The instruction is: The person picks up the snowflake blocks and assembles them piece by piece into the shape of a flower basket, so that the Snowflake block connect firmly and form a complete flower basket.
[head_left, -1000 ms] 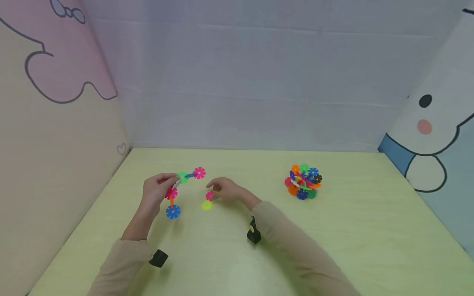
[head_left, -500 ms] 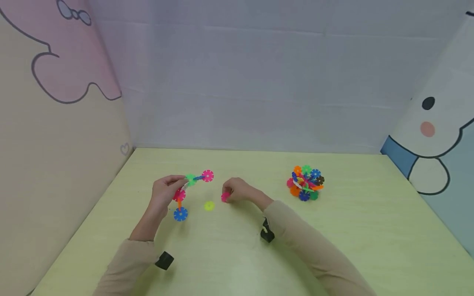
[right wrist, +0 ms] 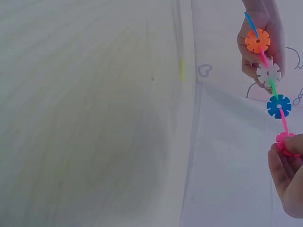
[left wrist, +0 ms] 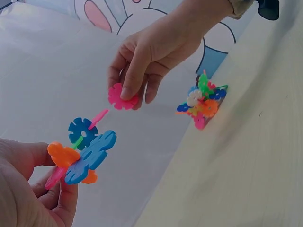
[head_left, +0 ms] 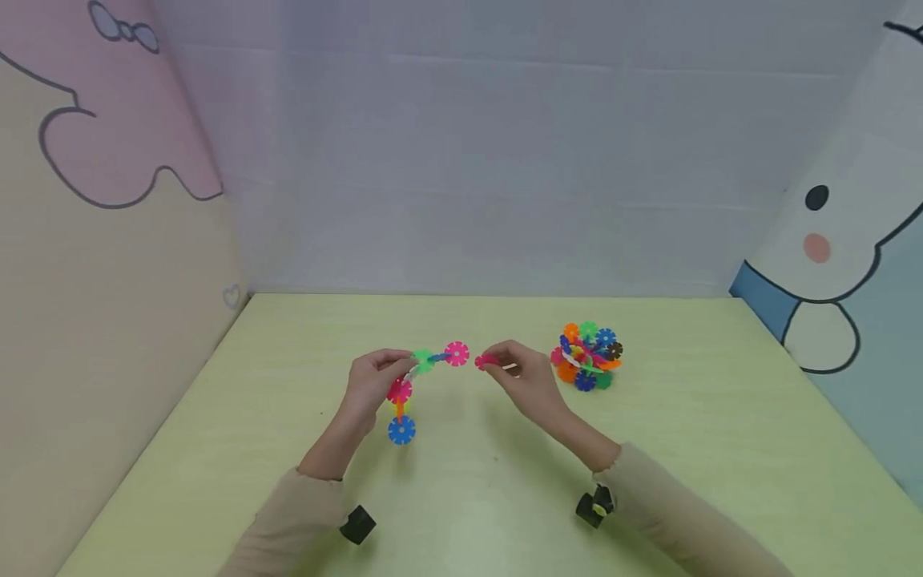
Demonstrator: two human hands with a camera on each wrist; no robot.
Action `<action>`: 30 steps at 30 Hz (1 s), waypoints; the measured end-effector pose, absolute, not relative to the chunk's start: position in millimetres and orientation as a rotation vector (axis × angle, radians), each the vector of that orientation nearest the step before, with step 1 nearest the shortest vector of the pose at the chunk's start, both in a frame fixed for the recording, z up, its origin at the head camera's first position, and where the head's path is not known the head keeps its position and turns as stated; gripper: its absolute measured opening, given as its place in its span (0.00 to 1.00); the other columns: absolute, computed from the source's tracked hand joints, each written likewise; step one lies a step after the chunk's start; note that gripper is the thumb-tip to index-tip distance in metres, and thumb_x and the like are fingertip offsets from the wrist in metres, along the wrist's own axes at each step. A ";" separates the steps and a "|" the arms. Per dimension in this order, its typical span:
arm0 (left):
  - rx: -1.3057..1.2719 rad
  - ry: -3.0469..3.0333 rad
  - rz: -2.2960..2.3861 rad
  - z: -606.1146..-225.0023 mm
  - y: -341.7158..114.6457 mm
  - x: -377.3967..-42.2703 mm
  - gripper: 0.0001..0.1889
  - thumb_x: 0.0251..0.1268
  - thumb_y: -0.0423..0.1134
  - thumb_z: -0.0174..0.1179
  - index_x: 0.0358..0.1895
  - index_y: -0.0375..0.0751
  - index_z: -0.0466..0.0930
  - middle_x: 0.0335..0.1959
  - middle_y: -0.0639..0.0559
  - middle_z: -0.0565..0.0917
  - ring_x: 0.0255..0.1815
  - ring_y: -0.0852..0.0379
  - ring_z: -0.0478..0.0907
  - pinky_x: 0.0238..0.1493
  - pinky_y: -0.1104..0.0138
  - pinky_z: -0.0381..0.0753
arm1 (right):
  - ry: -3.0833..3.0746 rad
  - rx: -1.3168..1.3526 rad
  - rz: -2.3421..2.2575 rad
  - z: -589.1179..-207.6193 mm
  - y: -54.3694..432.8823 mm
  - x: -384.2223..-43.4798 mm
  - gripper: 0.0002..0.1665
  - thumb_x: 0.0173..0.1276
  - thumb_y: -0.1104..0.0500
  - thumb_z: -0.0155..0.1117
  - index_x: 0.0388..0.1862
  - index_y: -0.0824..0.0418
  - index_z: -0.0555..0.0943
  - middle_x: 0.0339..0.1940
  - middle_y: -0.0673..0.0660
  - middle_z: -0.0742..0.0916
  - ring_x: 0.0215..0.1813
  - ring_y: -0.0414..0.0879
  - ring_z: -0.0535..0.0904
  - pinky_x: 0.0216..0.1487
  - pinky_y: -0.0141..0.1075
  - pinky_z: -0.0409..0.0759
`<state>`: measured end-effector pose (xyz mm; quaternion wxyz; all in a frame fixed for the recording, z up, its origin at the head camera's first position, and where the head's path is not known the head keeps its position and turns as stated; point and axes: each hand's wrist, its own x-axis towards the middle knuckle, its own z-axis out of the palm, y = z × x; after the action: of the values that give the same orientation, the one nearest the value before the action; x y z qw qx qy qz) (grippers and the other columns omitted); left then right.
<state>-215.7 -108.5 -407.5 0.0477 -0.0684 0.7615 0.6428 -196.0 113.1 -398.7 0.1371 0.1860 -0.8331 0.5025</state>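
My left hand grips a chain of notched plastic snowflake discs near its middle. Blue, orange, pink, white, green and blue pieces follow each other along it, with a pink disc at the far end. My right hand pinches a loose pink snowflake disc between thumb and fingers. A small gap parts this disc from the chain's pink end in the head view. Both hands are raised above the table. The left fingers partly cover the chain's white piece in the head view.
A ball-like cluster of joined snowflake discs sits on the pale table, right of the right hand. A yellow disc lies on the table, mostly behind the chain in the head view. Cloth walls stand behind and beside.
The right hand has lifted the pink disc away from the yellow one and up toward the chain's end. The left hand has carried the chain to the right.
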 end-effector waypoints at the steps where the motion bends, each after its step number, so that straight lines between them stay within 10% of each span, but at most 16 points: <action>1: -0.204 2.311 1.968 -407.6 -104.8 -215.4 0.14 0.60 0.40 0.59 0.45 0.36 0.79 0.39 0.47 0.82 0.35 0.57 0.76 0.33 0.73 0.76 | -2.384 0.536 1.418 -403.8 115.2 -197.6 0.06 0.59 0.65 0.64 0.37 0.62 0.81 0.33 0.55 0.86 0.35 0.45 0.82 0.35 0.30 0.80; 30: -0.196 2.302 1.999 -407.5 -85.9 -210.1 0.12 0.57 0.38 0.61 0.41 0.34 0.80 0.32 0.47 0.84 0.29 0.59 0.78 0.28 0.72 0.76 | -2.144 0.660 1.218 -420.5 123.5 -205.0 0.07 0.55 0.69 0.65 0.33 0.64 0.80 0.31 0.55 0.85 0.34 0.43 0.82 0.33 0.32 0.81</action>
<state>-210.1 -85.9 -407.5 0.0432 -0.0639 0.7527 0.6538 -205.0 123.5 -420.5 0.2905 0.2475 -0.8037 0.4566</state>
